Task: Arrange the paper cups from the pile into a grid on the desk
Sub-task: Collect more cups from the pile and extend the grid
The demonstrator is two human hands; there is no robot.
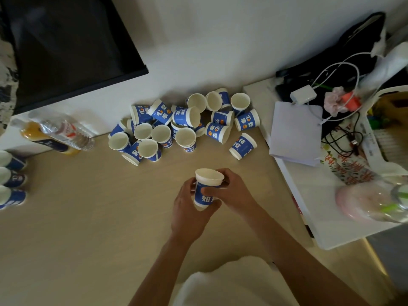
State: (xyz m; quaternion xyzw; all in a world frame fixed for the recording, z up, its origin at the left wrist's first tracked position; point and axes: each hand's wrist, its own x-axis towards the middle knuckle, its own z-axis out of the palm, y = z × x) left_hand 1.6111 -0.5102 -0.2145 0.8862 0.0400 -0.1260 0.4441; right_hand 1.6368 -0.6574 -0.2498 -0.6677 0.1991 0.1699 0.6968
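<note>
A blue-and-white paper cup point(206, 184) is held upright above the middle of the beige desk point(88, 217). My left hand point(189, 213) grips its lower left side and base. My right hand point(229, 193) grips its right side, thumb across the blue band. Behind them lies the pile of paper cups point(183, 124), several upright and several on their sides. One cup point(242, 146) lies apart at the pile's right. Three cups point(12, 180) stand in a column at the desk's left edge, partly cut off.
Two bottles point(59, 133) lie at the back left below a dark monitor point(66, 45). A raised white surface point(331, 217) on the right carries papers point(295, 133), a charger with cables point(302, 94), a black bag and plastic bags.
</note>
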